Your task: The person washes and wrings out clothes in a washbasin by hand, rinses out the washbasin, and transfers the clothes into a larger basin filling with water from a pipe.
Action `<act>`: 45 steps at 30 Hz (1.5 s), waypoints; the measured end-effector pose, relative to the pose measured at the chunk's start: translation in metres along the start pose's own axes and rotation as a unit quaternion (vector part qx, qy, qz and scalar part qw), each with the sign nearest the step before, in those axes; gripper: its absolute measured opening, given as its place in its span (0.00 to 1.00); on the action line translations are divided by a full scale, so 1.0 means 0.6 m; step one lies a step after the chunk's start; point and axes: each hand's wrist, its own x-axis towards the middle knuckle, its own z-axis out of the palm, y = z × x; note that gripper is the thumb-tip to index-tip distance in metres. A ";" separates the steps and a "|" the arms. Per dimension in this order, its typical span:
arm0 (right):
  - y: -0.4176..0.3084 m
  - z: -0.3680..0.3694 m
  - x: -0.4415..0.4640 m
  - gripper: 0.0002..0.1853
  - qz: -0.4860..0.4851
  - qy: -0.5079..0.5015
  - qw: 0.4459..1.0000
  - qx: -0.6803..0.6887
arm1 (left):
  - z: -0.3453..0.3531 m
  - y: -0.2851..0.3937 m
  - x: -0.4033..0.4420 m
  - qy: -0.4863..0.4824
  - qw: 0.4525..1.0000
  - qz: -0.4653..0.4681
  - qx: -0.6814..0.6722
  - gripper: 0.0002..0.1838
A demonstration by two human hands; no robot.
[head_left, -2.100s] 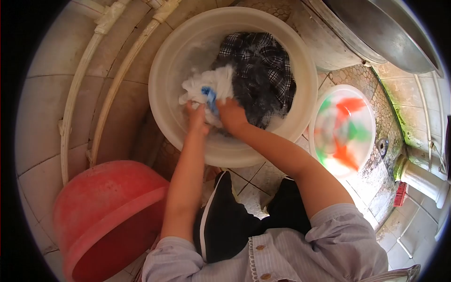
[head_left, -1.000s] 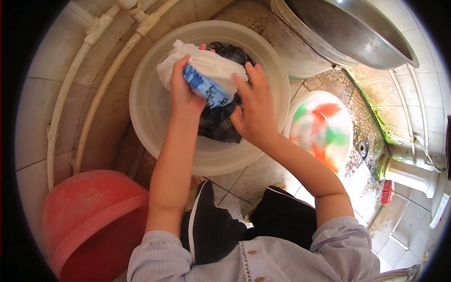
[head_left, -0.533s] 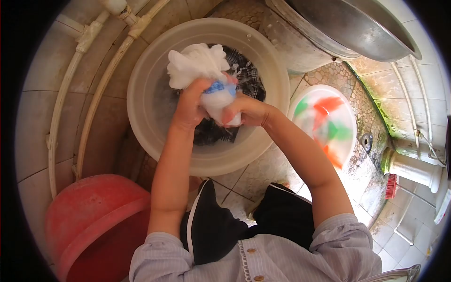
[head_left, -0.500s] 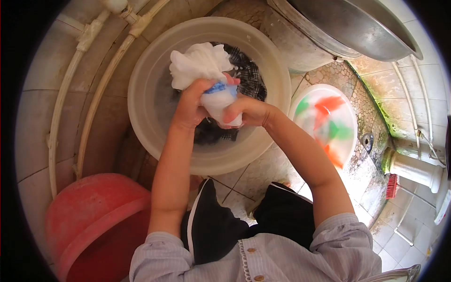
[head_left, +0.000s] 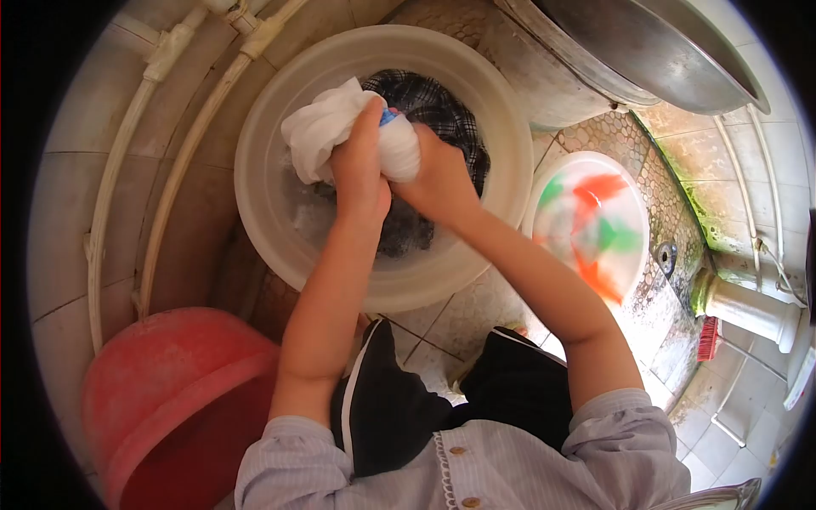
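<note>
A wet white cloth (head_left: 319, 132) with a small blue patch is bunched between my hands above a large pale plastic basin (head_left: 265, 246). My left hand (head_left: 361, 174) is closed around its middle, thumb lying over the top. Around the right end of the bundle wraps my right hand (head_left: 438, 174), its fingers mostly hidden behind the fabric. Loose folds puff out to the left of my grip. Below, a black-and-white checked garment (head_left: 425, 106) lies in cloudy water in the basin.
At lower left a red tub (head_left: 183, 357) stands tilted against the tiled wall. To the right is a white basin (head_left: 586, 221) with green and orange patterns. A metal bowl (head_left: 654, 51) juts in at upper right. A floor drain (head_left: 665, 257) and red brush (head_left: 708, 338) are farther right.
Both hands have moved slightly up, and the bundle has turned between them. My left wrist has rotated, bringing its thumb on top, and the loose folds hang more to the left.
</note>
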 end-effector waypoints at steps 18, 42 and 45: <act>0.071 -0.068 -0.024 0.43 0.374 -0.460 0.637 0.492 | -0.055 -0.004 0.016 -0.236 0.925 -0.297 -0.011 0.11; 0.092 -0.074 0.070 0.36 0.138 -0.279 0.932 0.182 | -0.075 -0.062 -0.047 -0.275 0.867 -0.402 0.105 0.22; 0.092 -0.090 0.053 0.33 0.232 -0.236 0.686 0.648 | -0.054 -0.056 -0.057 -0.306 0.766 -0.533 -0.190 0.20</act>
